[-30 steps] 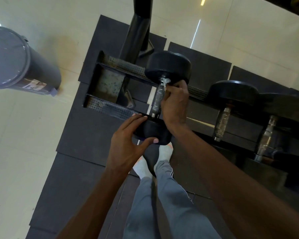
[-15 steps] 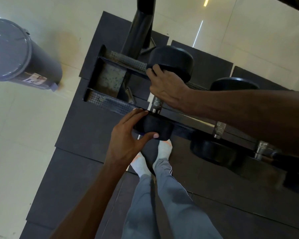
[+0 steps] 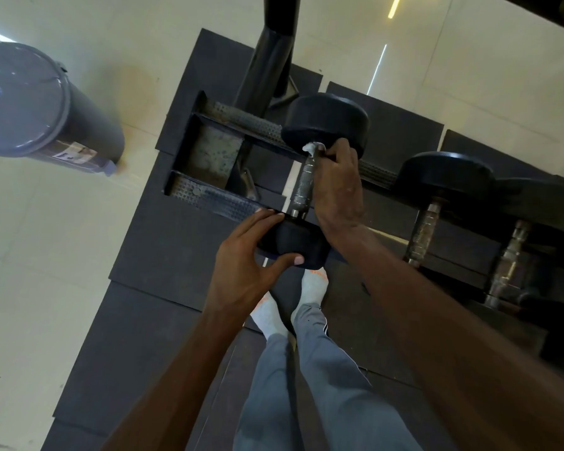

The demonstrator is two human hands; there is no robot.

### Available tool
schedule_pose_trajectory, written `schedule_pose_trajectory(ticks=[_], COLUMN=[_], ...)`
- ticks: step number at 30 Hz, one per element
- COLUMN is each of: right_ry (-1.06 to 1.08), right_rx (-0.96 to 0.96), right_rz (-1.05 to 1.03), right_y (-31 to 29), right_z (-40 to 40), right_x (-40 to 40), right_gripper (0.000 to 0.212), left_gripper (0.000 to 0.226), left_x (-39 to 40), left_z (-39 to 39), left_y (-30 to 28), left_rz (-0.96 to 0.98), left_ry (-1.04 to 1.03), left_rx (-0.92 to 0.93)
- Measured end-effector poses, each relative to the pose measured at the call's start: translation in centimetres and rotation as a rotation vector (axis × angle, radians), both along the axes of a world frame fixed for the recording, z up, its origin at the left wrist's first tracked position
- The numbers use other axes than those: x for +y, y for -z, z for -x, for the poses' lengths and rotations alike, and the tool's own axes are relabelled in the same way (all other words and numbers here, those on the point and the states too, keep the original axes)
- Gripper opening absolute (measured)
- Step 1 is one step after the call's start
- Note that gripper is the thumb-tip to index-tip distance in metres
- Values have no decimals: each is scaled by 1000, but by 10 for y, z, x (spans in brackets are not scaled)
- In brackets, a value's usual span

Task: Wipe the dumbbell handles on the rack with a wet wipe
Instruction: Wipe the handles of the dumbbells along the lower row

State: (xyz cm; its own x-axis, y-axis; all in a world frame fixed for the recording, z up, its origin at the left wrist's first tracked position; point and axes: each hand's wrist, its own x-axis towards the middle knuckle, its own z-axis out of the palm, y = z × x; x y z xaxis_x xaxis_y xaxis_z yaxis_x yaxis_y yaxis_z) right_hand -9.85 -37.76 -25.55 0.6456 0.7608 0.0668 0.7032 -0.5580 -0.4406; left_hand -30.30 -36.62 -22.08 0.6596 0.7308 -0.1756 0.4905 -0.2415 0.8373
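Dumbbell (image 3: 310, 180) on rack (image 3: 228, 200): R hand (image 3: 337, 187) grip clamped on wet wipe (image 3: 311, 148) at handle top; L hand (image 3: 245, 258) grip clamped on near head.

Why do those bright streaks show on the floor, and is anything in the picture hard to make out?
Head view: the streaks are ceiling lights mirrored in the glossy floor; the wide lens bends the edges; the dumbbells at far right sink into dark shadow, while the wipe in the right hand shows clearly.

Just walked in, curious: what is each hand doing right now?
Left hand: grips the near black rubber dumbbell head.
Right hand: holds a white wet wipe against the knurled metal handle.
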Motion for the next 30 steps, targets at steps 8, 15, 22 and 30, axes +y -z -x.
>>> schedule_pose_trajectory(ticks=[8, 15, 22, 30], right_ry=[530, 843, 602, 698], right_rx=[394, 1239, 1456, 1441], right_rz=[-262, -332, -331, -317], right_y=[-3, 4, -19, -1], right_z=[3, -31, -26, -34], right_x=[10, 13, -12, -7], right_gripper=[17, 22, 18, 15], left_gripper=[69, 69, 70, 71], left_x=[3, 3, 1, 3], left_z=[1, -1, 1, 0], left_y=[0, -2, -2, 2], left_rz=[-2, -1, -1, 4], left_ry=[3, 3, 10, 11], left_rx=[-9, 0, 9, 9])
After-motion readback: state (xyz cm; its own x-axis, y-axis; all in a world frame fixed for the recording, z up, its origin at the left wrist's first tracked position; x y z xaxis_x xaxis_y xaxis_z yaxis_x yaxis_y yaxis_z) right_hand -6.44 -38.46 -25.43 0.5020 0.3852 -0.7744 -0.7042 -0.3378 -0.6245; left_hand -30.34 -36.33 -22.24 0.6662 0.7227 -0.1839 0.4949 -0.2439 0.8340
